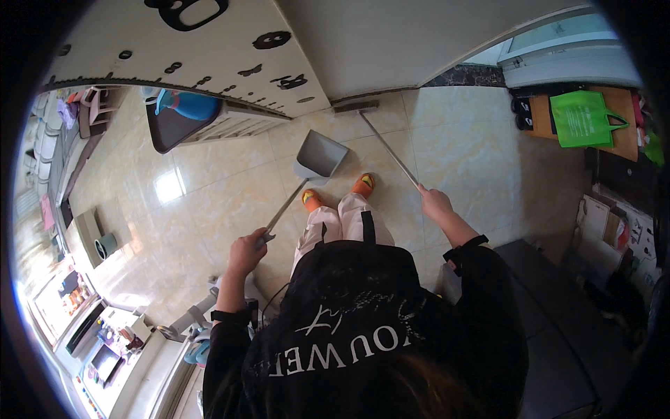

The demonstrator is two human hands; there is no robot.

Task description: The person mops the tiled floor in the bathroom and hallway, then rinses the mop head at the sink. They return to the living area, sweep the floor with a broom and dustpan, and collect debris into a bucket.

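Note:
My left hand [248, 252] is closed around the top of the handle of a grey long-handled dustpan [322, 155]. The pan rests on the tiled floor just in front of my orange slippers [363, 184], its open side facing away from me. With my right hand [437, 204] I grip the pale stick of a broom [390, 149]. The broom's dark bristle head [356, 107] lies on the floor along the foot of the wall, ahead and a little right of the dustpan. The broom head and the dustpan are apart.
Beyond the dustpan stands a white panel [246, 57] with black stickers. A dark tray-topped stand [175, 123] holds a blue object [193, 106]. To the right, a green bag [583, 119] lies on a wooden surface [628, 141] beside dark shoes [522, 113]. A dark cabinet [555, 314] is close behind my right arm.

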